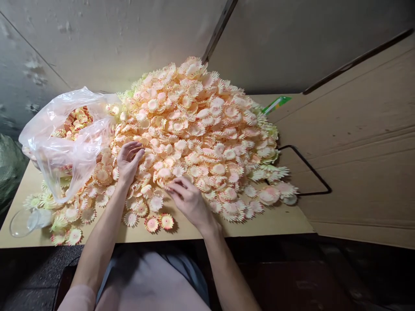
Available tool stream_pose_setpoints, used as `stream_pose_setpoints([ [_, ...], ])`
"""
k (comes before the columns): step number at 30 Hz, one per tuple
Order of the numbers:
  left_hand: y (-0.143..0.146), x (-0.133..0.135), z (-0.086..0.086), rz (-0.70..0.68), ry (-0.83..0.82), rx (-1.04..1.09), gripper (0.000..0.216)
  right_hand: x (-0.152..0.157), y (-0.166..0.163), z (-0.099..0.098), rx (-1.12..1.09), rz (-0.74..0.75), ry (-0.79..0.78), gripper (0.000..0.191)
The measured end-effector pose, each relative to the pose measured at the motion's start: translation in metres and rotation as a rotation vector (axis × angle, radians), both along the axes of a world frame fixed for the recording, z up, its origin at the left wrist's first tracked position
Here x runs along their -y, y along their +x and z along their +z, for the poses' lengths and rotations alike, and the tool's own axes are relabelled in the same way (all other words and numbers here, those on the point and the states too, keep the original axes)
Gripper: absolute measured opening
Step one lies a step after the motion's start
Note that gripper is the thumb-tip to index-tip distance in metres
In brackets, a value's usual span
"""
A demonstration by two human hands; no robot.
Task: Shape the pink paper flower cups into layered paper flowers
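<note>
A big heap of peach and pink fabric flower heads [201,129] covers a beige table [275,220]. My left hand [128,160] rests on the heap's near left slope, fingers curled and pinched together on a flower piece I cannot make out clearly. My right hand [188,198] lies at the heap's front edge, fingers bent and closed on a small flower head. Two loose flower heads with darker pink centres [158,222] lie on the table just in front of my hands.
A clear plastic bag [68,142] with more flower heads slumps at the left. A clear round lid or cup [24,221] lies at the table's left front. Cardboard sheets [356,142] stand at the right, with a black wire frame [308,168] and a green strip [277,103].
</note>
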State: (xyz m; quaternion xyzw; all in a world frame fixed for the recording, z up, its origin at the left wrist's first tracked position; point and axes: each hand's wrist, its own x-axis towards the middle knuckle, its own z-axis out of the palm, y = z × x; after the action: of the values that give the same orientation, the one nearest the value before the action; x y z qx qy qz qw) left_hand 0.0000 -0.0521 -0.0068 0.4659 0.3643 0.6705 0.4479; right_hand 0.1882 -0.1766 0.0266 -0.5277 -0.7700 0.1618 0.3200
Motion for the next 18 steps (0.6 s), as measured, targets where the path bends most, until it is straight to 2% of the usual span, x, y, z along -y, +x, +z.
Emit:
stream_pose_setpoints([
  [4,0.000,0.000,0.001,-0.001,-0.003,-0.003,0.032,-0.029,0.002,0.005,-0.136,-0.260,0.190,0.024],
  [8,-0.002,-0.001,-0.001,0.001,0.002,0.001,0.032,-0.035,0.007,0.014,-0.070,-0.279,0.160,0.052],
  [9,-0.002,-0.001,-0.001,0.001,0.001,-0.001,0.032,-0.031,0.009,0.017,-0.039,-0.297,0.168,0.055],
  [11,-0.002,-0.001,-0.002,-0.002,-0.001,-0.009,0.032,-0.016,0.012,0.022,-0.023,-0.334,0.183,0.043],
  [12,-0.002,0.000,-0.002,-0.003,-0.002,-0.014,0.033,-0.007,0.012,0.025,-0.027,-0.311,0.158,0.031],
  [14,-0.001,0.000,-0.001,-0.013,-0.006,-0.023,0.033,0.012,0.009,0.029,-0.036,-0.129,-0.021,0.015],
  [16,0.001,0.000,0.000,-0.023,-0.012,-0.030,0.033,0.027,-0.001,0.031,-0.081,0.084,-0.181,0.014],
  [18,0.002,0.000,0.001,-0.026,-0.018,-0.039,0.032,0.036,-0.018,0.028,-0.086,0.196,-0.169,0.009],
])
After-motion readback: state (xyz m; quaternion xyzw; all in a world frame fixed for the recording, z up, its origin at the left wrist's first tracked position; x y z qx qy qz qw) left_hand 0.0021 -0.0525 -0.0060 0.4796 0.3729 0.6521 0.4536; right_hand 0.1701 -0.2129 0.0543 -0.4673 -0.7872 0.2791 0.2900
